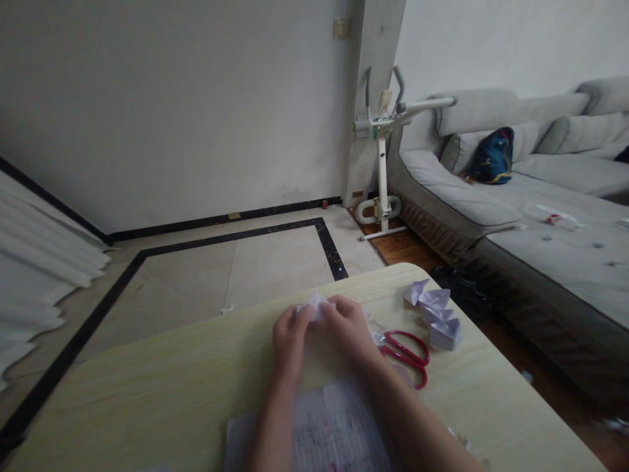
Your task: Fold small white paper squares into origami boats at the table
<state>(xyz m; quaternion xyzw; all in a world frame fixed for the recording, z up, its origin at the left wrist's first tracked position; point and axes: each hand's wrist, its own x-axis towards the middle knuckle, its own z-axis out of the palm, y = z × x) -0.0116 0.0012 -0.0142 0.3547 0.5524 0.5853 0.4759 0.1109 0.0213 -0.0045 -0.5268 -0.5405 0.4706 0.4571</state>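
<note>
Both my hands meet over the far middle of a pale wooden table (147,387). My left hand (289,337) and my right hand (350,324) pinch a small piece of folded white paper (314,304) between their fingertips, just above the tabletop. Under my forearms lies a sheet of paper with handwriting (334,426). Red-handled scissors (407,354) lie right beside my right wrist. Further right, several folded white paper shapes (437,314) sit in a row near the table's edge.
A grey sofa (540,216) with a blue bag (491,157) stands to the right. A white exercise bike (383,157) is by the wall pillar. White curtains (34,262) hang at the left. Tiled floor lies beyond the table.
</note>
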